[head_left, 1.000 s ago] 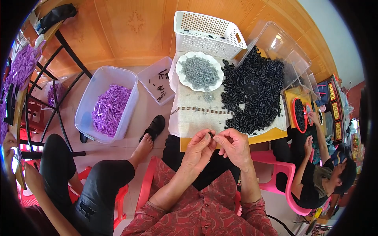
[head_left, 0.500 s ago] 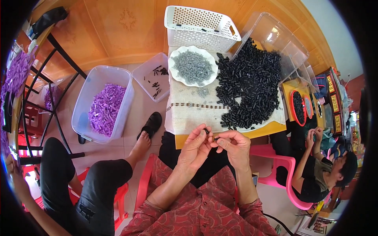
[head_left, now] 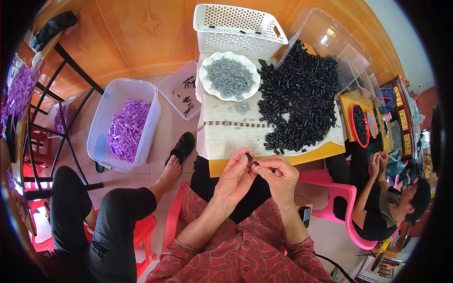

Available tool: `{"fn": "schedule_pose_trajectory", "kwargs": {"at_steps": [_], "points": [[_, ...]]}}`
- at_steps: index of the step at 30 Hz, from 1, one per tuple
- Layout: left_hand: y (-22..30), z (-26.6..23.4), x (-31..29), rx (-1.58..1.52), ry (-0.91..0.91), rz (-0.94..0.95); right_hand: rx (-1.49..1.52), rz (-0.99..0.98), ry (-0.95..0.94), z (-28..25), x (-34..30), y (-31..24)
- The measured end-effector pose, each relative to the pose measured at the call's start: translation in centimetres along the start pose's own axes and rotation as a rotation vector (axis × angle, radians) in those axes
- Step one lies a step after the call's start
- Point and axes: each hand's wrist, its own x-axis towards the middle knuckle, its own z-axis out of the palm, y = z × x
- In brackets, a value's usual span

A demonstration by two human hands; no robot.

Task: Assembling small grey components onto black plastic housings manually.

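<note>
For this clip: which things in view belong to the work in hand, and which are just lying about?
Apparently in use:
left hand and right hand, each pinching a small dark piece;
heap of short black tubular pieces;
likely the scalloped white plate of small clear grey pieces.

Apparently just lying about:
rectangular translucent plastic tub of purple pieces;
perforated white plastic basket.

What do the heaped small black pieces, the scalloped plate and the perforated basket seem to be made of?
Small black pieces: probably moulded plastic, fairly glossy, judging by their highlights and uniform shape.
Scalloped plate: smooth and white; plastic or glazed ceramic, the look leaves it open.
Perforated basket: likely white moulded plastic, given its thin walls, regular holes and handle cut-out.
</note>
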Motion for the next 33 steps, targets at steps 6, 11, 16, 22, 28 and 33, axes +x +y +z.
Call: {"fn": "schedule_pose_trajectory", "kwargs": {"at_steps": [6, 11, 16, 22, 28, 33], "points": [[-0.3, -0.1, -0.1, -0.019, 0.025, -0.038, -0.045, -0.043, 0.05, 0.5, -0.2, 0.0], [-0.3, -0.1, -0.1, 0.011, -0.008, -0.024, -0.019, -0.029, 0.036, 0.5, -0.1, 0.3], [-0.3, -0.1, 0.0, 0.044, -0.044, 0.007, -0.002, -0.033, 0.032, 0.5, -0.1, 0.4], [-0.2, -0.3, -0.1, 0.091, -0.05, 0.049, -0.045, -0.063, 0.043, 0.7, 0.0, 0.0], [-0.3, -0.2, -0.2, 0.196, -0.061, 0.121, -0.136, -0.151, 0.054, 0.7, 0.1, -0.1], [-0.2, 0.0, -0.4, 0.281, -0.094, 0.181, -0.239, -0.203, 0.067, 0.8, 0.1, -1.0]]}}
